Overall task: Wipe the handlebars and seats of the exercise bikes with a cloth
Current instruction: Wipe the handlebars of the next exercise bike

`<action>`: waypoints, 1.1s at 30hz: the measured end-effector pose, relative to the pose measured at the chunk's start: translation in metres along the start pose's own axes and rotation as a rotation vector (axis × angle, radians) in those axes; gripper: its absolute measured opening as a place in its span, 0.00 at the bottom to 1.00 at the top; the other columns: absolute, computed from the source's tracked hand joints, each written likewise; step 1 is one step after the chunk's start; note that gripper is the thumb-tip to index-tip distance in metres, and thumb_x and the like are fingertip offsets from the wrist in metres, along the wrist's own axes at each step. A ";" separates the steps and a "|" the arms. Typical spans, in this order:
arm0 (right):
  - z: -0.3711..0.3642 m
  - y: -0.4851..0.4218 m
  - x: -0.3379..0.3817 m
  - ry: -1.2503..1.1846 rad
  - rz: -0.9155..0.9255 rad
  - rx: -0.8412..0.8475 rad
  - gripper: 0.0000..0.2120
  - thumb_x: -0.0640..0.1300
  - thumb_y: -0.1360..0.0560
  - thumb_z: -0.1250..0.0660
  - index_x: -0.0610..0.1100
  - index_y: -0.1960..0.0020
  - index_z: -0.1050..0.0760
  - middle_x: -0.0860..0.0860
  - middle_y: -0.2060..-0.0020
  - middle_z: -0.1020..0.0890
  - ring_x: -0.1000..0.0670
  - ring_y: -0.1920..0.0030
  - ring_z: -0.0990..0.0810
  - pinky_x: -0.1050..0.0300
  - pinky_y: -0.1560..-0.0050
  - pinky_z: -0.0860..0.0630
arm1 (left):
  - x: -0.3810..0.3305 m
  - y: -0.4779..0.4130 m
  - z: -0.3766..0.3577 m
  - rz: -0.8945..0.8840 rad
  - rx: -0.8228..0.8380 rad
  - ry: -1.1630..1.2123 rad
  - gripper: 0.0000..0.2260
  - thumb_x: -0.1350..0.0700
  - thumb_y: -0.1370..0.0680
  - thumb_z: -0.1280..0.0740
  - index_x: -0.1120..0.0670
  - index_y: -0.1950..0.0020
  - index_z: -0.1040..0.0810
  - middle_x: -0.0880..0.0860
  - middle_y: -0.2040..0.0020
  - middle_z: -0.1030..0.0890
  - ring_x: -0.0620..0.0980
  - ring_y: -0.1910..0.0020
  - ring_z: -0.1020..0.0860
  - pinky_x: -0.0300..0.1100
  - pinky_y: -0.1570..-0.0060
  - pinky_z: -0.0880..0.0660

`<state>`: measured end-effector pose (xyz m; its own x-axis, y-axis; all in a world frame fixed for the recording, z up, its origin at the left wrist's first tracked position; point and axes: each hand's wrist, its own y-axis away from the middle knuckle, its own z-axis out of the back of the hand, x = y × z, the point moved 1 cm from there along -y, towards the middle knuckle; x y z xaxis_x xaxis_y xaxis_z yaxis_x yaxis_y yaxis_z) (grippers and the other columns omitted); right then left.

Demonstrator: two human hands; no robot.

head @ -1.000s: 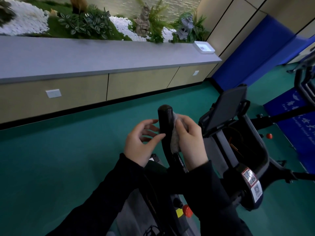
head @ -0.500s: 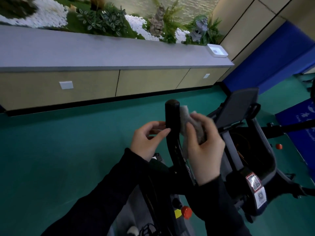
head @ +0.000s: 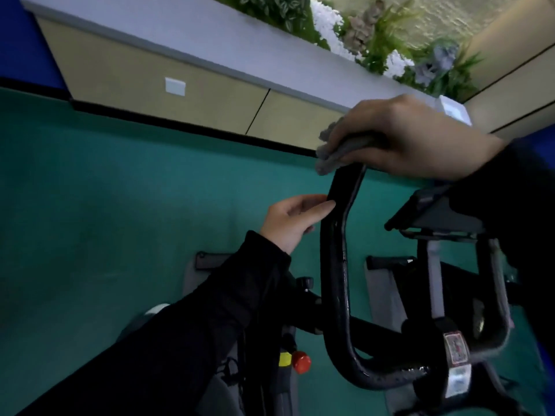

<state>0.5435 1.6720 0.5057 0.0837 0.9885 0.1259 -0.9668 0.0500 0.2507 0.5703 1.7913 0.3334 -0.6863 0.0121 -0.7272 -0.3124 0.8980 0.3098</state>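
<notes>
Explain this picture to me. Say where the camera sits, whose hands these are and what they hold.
The camera is worn on a person's head and looks forward and down, so the two arms in dark sleeves are that person's own. The right hand grips a grey cloth over the top end of an exercise bike's black handlebar. The left hand holds nothing; its fingers rest against the side of that bar, lower down. To the right is the bike's dark tilted panel, and near the bottom a red knob. The bike stands on a green floor.
</notes>
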 end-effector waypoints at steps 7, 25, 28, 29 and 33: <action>-0.002 -0.039 0.004 -0.046 0.016 0.523 0.05 0.43 0.27 0.28 0.48 0.51 0.18 0.58 0.56 0.15 0.63 0.54 0.20 0.67 0.53 0.25 | 0.007 0.002 0.003 0.064 -0.001 0.095 0.02 0.57 0.30 0.28 0.50 0.59 0.17 0.45 0.60 0.17 0.44 0.56 0.22 0.39 0.55 0.31; -0.007 -0.049 0.002 0.018 -0.011 0.524 0.06 0.41 0.28 0.29 0.51 0.55 0.17 0.59 0.62 0.16 0.63 0.60 0.20 0.70 0.58 0.26 | 0.008 -0.005 0.006 0.138 0.013 0.158 0.03 0.60 0.28 0.30 0.55 0.56 0.19 0.51 0.59 0.18 0.45 0.59 0.22 0.38 0.57 0.31; -0.007 -0.031 0.006 0.017 0.017 0.360 0.06 0.41 0.27 0.29 0.47 0.51 0.16 0.55 0.56 0.15 0.59 0.55 0.18 0.60 0.52 0.23 | 0.006 -0.006 0.007 0.142 0.033 0.125 0.03 0.59 0.28 0.30 0.54 0.55 0.19 0.50 0.59 0.18 0.45 0.58 0.22 0.36 0.58 0.29; -0.006 -0.022 0.005 -0.017 0.010 0.230 0.06 0.41 0.26 0.29 0.45 0.50 0.16 0.53 0.54 0.15 0.56 0.53 0.18 0.57 0.50 0.23 | 0.004 -0.007 0.007 0.137 0.048 0.107 0.03 0.59 0.28 0.30 0.53 0.55 0.18 0.49 0.59 0.18 0.44 0.58 0.21 0.34 0.59 0.29; -0.031 0.022 0.016 -0.041 -0.114 -0.418 0.06 0.38 0.23 0.32 0.38 0.51 0.18 0.46 0.51 0.18 0.48 0.47 0.21 0.54 0.44 0.25 | 0.000 -0.009 0.008 0.129 0.051 0.061 0.03 0.58 0.29 0.29 0.52 0.58 0.18 0.46 0.63 0.17 0.42 0.61 0.20 0.34 0.61 0.29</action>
<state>0.5164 1.6935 0.4834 0.1970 0.9673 0.1599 -0.9648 0.2203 -0.1437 0.5787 1.7866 0.3261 -0.7576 0.1037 -0.6445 -0.1865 0.9117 0.3660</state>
